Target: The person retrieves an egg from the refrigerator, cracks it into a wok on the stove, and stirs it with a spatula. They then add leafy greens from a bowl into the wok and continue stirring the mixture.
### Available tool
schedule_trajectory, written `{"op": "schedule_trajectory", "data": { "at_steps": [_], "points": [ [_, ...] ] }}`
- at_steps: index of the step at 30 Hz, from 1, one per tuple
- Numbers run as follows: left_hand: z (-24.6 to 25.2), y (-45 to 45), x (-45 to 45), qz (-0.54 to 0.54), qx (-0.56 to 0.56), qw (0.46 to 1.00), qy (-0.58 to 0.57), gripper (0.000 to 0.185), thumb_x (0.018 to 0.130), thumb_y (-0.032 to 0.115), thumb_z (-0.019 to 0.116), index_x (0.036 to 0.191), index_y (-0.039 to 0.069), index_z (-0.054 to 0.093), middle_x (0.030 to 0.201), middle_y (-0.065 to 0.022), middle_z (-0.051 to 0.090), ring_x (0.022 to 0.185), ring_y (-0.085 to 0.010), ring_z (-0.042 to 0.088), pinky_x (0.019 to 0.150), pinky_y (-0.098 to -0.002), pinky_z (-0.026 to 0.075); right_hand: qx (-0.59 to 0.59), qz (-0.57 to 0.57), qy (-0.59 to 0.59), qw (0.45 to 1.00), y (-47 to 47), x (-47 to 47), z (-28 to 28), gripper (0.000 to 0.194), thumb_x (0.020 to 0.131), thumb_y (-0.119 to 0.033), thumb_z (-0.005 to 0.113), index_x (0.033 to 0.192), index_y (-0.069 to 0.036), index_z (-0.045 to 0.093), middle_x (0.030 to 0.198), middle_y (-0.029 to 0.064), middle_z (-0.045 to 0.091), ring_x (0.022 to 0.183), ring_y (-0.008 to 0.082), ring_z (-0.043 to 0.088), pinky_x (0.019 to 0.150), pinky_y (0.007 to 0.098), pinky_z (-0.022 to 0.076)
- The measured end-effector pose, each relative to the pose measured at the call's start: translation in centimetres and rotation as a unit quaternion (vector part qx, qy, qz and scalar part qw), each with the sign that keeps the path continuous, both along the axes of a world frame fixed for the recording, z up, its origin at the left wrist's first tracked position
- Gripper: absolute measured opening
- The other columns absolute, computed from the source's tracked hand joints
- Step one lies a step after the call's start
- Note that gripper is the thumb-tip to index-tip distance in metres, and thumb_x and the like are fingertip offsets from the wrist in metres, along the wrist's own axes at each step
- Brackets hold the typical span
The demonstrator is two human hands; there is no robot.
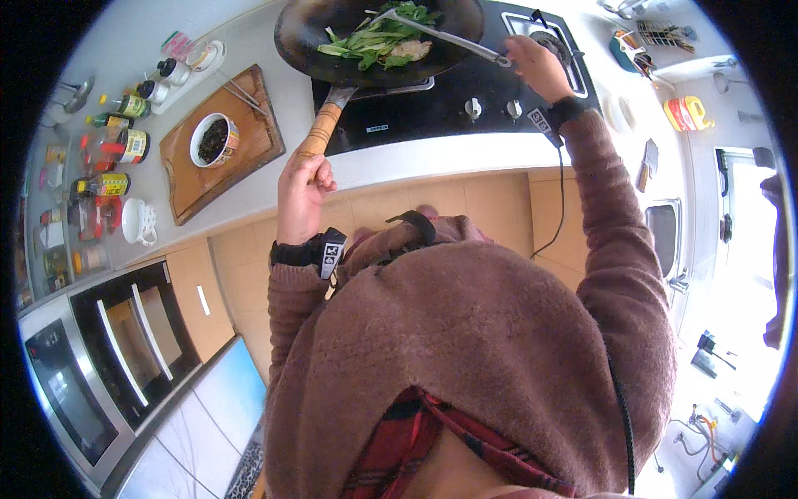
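Observation:
My left hand is closed around the wooden handle of a dark wok on the gas hob. In the wok lie leafy greens and a pale, browned piece of food. A metal cooking utensil rests with its head among the greens, its shaft crossing the wok's right rim. My right hand is at the end of that shaft, fingers bent; whether they grip it or only lie beside it is unclear. Both wrists wear black bands with printed tags.
Left of the hob, a wooden cutting board holds a bowl of dark food and a pair of metal tongs or sticks. Seasoning bottles and a white cup stand farther left. A cleaver and a sink are at right.

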State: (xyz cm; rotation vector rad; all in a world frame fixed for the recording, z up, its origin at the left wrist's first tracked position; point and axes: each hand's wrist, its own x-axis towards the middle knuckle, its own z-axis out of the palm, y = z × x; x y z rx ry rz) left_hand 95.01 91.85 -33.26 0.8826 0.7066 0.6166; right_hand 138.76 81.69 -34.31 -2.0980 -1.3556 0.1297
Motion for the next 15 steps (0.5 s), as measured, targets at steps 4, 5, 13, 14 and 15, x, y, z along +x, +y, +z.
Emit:
{"op": "schedule_trajectory", "data": {
  "at_steps": [4,5,13,14,15],
  "points": [
    [0.3,-0.1,0.1,0.002,0.01,1.0,0.012,0.014,0.093,0.024,0.055,0.092,0.01,0.049,0.074,0.0032,0.043,0.07,-0.0081,0.044,0.068,-0.0268,0.041,-0.127,-0.142,0.06,0.98,-3.5,-0.6,-3.9,0.034,0.095,-0.036,0.056,0.111,-0.008,0.065,0.098,0.0132,0.07,0.088,0.0321,0.068,0.078,0.0384,0.0528],
    [0.4,-0.2,0.1,0.003,0.009,1.0,0.014,0.015,0.093,0.024,0.055,0.092,0.01,0.049,0.074,0.0033,0.043,0.07,-0.008,0.045,0.068,-0.0268,0.041,-0.12,-0.075,0.026,0.99,-4.0,-1.9,-5.5,0.033,0.092,-0.033,0.06,0.116,-0.01,0.063,0.106,0.0124,0.067,0.092,0.032,0.067,0.08,0.0388,0.0528],
    [0.5,-0.3,0.2,0.012,0.014,1.0,0.013,0.015,0.094,0.023,0.054,0.095,0.009,0.05,0.073,0.0032,0.043,0.07,-0.0079,0.044,0.067,-0.0267,0.04,-0.17,0.106,-0.169,0.965,-2.5,-6.0,-11.6,0.038,0.083,-0.019,0.068,0.12,-0.012,0.061,0.124,0.0046,0.056,0.107,0.0276,0.059,0.087,0.0408,0.0527],
    [0.5,-0.3,0.2,0.011,0.012,1.0,0.017,0.015,0.094,0.023,0.054,0.095,0.009,0.05,0.073,0.0031,0.043,0.069,-0.008,0.044,0.067,-0.0267,0.04,-0.166,0.107,-0.189,0.962,-2.0,-5.8,-11.8,0.034,0.082,-0.02,0.068,0.115,-0.011,0.064,0.119,0.0051,0.058,0.105,0.0275,0.059,0.086,0.0406,0.0527],
    [0.5,-0.3,0.2,0.01,0.011,1.0,0.017,0.015,0.094,0.023,0.053,0.095,0.009,0.05,0.073,0.003,0.043,0.069,-0.008,0.043,0.067,-0.0267,0.04,-0.183,0.101,-0.205,0.956,-1.8,-5.5,-12.0,0.03,0.082,-0.02,0.069,0.109,-0.01,0.066,0.115,0.0056,0.06,0.104,0.0274,0.06,0.086,0.0404,0.0527]
  ]
}}
